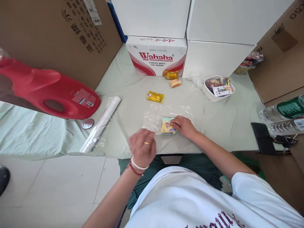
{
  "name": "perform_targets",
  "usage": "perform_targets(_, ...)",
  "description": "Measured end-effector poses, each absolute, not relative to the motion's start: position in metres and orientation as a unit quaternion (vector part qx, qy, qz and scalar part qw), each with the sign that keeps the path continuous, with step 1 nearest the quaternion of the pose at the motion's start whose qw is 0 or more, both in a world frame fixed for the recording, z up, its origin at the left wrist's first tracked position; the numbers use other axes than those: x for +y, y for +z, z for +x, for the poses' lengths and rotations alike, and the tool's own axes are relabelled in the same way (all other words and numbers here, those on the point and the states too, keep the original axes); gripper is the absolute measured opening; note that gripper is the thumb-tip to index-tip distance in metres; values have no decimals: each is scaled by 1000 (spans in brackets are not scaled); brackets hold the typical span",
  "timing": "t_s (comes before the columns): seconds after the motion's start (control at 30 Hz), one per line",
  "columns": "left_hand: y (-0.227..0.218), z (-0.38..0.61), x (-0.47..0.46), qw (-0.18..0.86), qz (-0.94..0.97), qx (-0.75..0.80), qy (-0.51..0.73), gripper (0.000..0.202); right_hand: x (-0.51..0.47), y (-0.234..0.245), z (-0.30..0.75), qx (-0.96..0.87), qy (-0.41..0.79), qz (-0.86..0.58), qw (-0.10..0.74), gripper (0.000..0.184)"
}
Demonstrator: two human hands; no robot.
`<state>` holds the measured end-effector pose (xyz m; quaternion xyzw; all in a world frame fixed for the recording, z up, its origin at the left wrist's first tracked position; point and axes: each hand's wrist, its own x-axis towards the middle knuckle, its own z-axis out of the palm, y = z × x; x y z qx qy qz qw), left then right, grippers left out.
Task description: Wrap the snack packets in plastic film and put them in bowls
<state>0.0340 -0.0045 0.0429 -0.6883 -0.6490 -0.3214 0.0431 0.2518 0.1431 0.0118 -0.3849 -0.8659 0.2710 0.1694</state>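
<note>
My right hand (184,125) rests on a small snack packet (167,126) with a yellow and pale green wrapper, fingers curled and pressing its right end. The packet lies on a sheet of clear plastic film (166,116) spread on the pale green tablecloth (123,95). My left hand (142,146) hovers at the table's near edge, left of the packet, its fingers curled under and hidden; it wears a ring and bead bracelets. Whether it pinches the film's corner is unclear.
A yellow packet (155,96) lies beyond the film; two more snacks (173,78) sit by a Wahaha box (156,55). A white bowl (209,93) of snacks stands right. A film roll (101,123), a metal lid (87,123) and a red jug (47,90) lie left. Bottles (285,117) sit far right.
</note>
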Motion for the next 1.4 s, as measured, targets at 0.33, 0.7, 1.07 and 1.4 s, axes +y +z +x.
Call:
perform_targets(0.33,23,92,47,-71,-767,-624,-136,44,192,40,248,-864,161,-462,116,35)
perform_targets(0.7,20,93,40,-47,-756,-641,-128,45,211,52,220,-849,328,-405,85,29)
perform_targets(1.07,-8,65,32,-266,-678,-572,-377,37,121,15,259,-968,115,-219,41,50)
perform_targets(1.4,5,34,19,-152,-284,-745,-584,19,105,18,247,-962,83,-258,19,55)
